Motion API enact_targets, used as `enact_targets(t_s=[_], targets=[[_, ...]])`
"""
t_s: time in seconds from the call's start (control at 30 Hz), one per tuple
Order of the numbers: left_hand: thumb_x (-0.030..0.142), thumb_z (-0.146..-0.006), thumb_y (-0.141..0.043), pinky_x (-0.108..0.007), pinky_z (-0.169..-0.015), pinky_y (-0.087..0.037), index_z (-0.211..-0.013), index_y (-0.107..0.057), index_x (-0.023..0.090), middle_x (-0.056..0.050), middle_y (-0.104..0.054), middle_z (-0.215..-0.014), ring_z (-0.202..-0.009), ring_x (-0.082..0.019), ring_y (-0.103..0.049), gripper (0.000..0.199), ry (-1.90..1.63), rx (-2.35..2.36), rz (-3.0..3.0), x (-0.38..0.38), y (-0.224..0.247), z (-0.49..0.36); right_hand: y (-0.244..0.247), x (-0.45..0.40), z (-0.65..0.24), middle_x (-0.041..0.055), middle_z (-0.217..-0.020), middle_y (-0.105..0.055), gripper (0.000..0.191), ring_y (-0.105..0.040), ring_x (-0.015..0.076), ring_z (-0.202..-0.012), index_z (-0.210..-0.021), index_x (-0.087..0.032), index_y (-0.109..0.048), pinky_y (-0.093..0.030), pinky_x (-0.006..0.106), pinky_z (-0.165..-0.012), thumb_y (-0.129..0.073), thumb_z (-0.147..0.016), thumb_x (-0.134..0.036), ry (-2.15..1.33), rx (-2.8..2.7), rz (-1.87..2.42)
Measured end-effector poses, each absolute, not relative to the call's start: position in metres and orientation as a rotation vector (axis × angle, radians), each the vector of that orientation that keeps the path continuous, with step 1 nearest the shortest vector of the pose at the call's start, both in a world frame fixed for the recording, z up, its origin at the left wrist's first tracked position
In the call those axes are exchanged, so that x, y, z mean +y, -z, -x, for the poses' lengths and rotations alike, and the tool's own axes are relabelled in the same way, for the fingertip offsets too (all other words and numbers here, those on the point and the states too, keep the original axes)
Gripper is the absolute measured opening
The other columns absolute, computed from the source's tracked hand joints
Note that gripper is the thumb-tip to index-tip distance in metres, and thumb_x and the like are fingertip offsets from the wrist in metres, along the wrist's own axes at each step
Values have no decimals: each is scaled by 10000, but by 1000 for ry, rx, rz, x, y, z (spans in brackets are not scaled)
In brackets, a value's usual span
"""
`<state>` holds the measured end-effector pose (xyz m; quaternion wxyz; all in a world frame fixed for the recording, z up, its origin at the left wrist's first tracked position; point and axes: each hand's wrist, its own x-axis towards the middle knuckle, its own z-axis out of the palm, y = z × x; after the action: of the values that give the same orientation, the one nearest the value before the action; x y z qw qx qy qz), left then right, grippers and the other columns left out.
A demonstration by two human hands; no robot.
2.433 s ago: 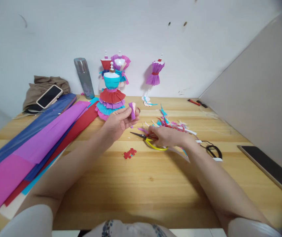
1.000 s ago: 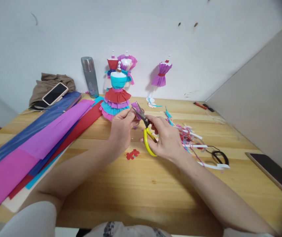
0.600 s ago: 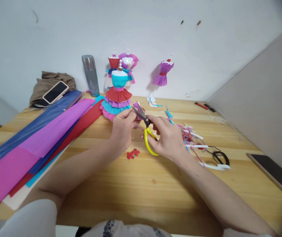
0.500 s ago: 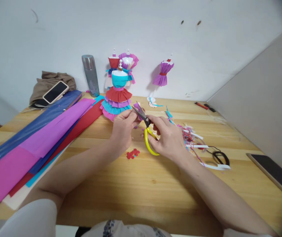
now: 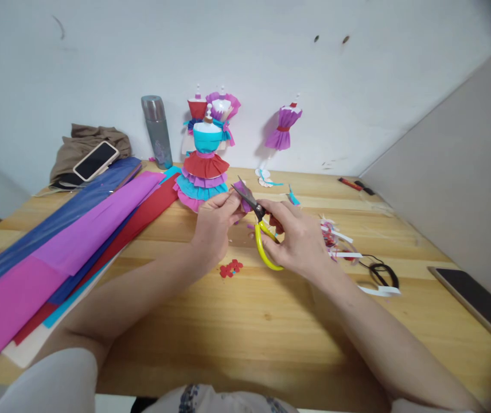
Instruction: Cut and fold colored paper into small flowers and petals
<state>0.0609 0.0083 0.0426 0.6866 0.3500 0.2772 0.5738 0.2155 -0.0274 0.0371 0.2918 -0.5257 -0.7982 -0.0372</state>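
Between the fingertips of my left hand [image 5: 217, 221] is a small piece of purple paper [image 5: 241, 187]. My right hand [image 5: 299, 235] grips a pair of scissors with yellow handles [image 5: 260, 249], thumb and fingers around the loops. The dark blades are parted and lie at the purple piece, close to my left fingertips. Below the hands, a few small red paper flowers [image 5: 230, 268] rest on the wooden table [image 5: 228, 332]. Just behind my left hand stands a dress form [image 5: 207, 137] in a tiered blue, red, purple and pink paper dress.
More dressed forms, one in purple [image 5: 286, 129], stand by the wall. Colored paper sheets [image 5: 73, 246] lie at left, with a phone [image 5: 96, 160] on brown cloth and a grey flask [image 5: 158, 132] behind. Scraps [image 5: 335, 238], a black cord [image 5: 385, 275] and a tablet-like device [image 5: 478, 304] lie at right.
My right hand and the scissors have shifted slightly to the right, and the blades have opened wider. My left hand has hardly moved.
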Motion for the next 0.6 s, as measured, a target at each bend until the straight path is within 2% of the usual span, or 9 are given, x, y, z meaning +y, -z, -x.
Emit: enact_targets(t_s=[0.3,0.6], targets=[[186,-871,-629,-236,-777,-500,-683,-680,160,12,-656,-712,-701,-90,-595,196,-1273,636,-783,7,-41,-61,-35,-25,-216,105,-938,-684,406,-628,228,-733,-1245,-186,-601,-475,324,-630,-540,-869,-327,143,-2136,1405],[187,-865,-648,-258,-812,-522,-701,-681,155,8,-645,-703,-689,-94,-603,171,-1270,607,-761,6,-44,-61,-34,-25,-217,101,-920,-680,397,-631,232,-750,-1219,-174,-598,-471,326,-632,-563,-836,-272,117,-2113,1370]])
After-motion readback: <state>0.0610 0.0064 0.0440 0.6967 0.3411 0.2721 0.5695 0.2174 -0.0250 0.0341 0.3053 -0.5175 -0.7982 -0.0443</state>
